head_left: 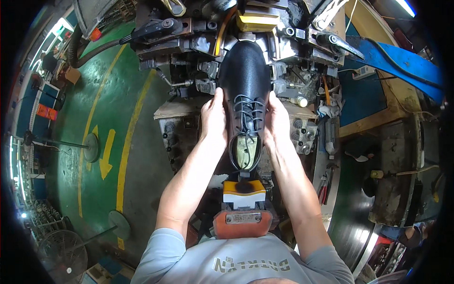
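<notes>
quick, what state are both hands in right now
Left hand: holding the black shoe on its left side.
Right hand: holding the same shoe on its right side.

green floor (71, 146) | yellow lines (127, 146) | yellow arrow (108, 154), left | bright lamp (405, 7), upper right

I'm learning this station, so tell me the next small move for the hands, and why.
I'd suggest a slight nudge to centre the black lace-up shoe between the metal clamps: its toe points in among them, and the left hand and right hand hold its sides. Whether it is fully seated is unclear.
</notes>
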{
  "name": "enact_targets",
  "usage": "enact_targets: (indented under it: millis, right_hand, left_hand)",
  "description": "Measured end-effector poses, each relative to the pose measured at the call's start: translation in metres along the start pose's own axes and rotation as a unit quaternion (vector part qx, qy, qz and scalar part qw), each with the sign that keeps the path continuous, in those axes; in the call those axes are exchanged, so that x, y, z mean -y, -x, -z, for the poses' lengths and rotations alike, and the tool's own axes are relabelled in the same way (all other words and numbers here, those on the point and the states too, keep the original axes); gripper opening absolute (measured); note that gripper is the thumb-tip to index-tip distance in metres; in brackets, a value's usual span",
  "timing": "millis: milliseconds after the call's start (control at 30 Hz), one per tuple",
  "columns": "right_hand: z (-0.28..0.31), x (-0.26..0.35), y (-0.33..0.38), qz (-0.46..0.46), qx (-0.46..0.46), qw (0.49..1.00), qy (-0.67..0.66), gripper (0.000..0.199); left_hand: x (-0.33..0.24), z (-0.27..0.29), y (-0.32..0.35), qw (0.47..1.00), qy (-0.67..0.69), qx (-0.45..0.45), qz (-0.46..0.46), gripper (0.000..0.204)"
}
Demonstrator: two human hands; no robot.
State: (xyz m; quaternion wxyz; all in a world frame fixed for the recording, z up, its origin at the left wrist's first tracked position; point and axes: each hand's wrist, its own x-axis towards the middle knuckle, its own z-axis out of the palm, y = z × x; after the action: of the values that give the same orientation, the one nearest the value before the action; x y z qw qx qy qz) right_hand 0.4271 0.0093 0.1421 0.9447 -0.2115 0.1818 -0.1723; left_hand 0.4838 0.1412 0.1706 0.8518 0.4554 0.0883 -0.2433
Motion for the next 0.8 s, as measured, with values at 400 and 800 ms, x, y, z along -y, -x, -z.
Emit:
enact_targets:
  millis: [400, 800]
  right_hand:
    - [0.017, -0.008, -0.005, 0.132, -0.04, 0.974, 0.177, 0.017]
    - [-0.006, -0.014, 0.032, -0.003, -0.009, 0.962, 0.271, 0.052]
  left_hand:
    - [0.021, 0.011, -0.005, 0.997, 0.016, -0.019, -0.067, 0.029]
    - [0.058, 0.04, 0.026, 0.998, -0.035, 0.056, -0.017, 0.051]
